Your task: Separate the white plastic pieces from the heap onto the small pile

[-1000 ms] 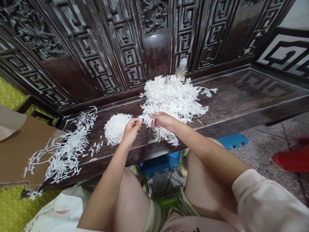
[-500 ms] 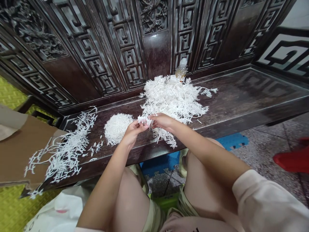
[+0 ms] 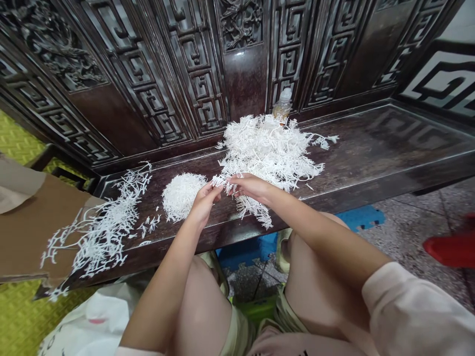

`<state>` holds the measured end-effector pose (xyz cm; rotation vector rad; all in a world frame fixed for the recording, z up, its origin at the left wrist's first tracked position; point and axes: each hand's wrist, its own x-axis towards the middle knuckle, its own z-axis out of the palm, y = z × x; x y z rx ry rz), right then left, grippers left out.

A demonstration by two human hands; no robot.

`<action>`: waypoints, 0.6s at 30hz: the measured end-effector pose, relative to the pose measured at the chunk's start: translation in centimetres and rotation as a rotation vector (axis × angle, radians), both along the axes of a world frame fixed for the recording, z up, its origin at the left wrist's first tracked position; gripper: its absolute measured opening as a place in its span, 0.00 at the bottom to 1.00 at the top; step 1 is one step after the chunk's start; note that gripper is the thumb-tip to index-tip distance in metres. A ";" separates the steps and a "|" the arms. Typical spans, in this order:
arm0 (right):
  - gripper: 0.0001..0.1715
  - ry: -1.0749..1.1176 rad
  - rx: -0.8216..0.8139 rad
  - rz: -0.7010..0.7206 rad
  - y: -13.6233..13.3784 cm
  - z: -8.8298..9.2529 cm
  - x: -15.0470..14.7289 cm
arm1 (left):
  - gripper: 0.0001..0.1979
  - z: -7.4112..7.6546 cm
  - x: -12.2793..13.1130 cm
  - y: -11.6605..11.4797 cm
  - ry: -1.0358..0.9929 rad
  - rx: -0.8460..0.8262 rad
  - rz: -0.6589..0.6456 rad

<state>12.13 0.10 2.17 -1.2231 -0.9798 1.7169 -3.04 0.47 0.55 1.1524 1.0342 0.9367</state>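
My left hand (image 3: 204,199) is closed in a pinch, with a small white branched plastic piece (image 3: 218,181) between thumb and fingers. My right hand (image 3: 249,187) comes in from the right, its fingers closed on the other end of that white plastic. Just behind and right of the hands lies a big tangled heap of white plastic sprigs (image 3: 265,148). Left of my left hand is a rounded pile of short white plastic pieces (image 3: 181,197). Farther left, thin bare-looking white sprues (image 3: 106,225) lie in a loose tangle.
Everything rests on a dark wooden bench (image 3: 356,143) with a carved back. A clear bottle (image 3: 283,103) stands behind the heap. Cardboard (image 3: 33,227) lies at the left end, a white bag (image 3: 92,316) below it. A red object (image 3: 449,247) is on the floor at right.
My hands have drawn slightly apart, the left one shifting a little leftward. The white plastic between them has turned and sits nearer my left fingertips. The view has shifted slightly.
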 end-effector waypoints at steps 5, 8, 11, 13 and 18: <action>0.08 -0.002 0.015 -0.011 0.1 -0.4 0.0 | 0.11 -0.4 0.0 0.1 0.005 -0.033 0.017; 0.09 -0.030 0.046 -0.060 0.1 -0.5 -0.1 | 0.12 -0.4 0.4 -0.1 -0.046 -0.057 0.001; 0.10 -0.067 0.124 -0.100 0.1 -0.6 -0.2 | 0.13 -0.5 0.7 -0.2 -0.100 -0.098 0.006; 0.11 -0.098 0.163 -0.100 0.0 -0.6 -0.2 | 0.13 -0.7 0.8 -0.3 -0.121 -0.123 0.009; 0.11 -0.173 0.322 -0.107 0.0 -0.8 -0.3 | 0.13 -1.0 0.7 0.0 -0.112 -0.100 -0.014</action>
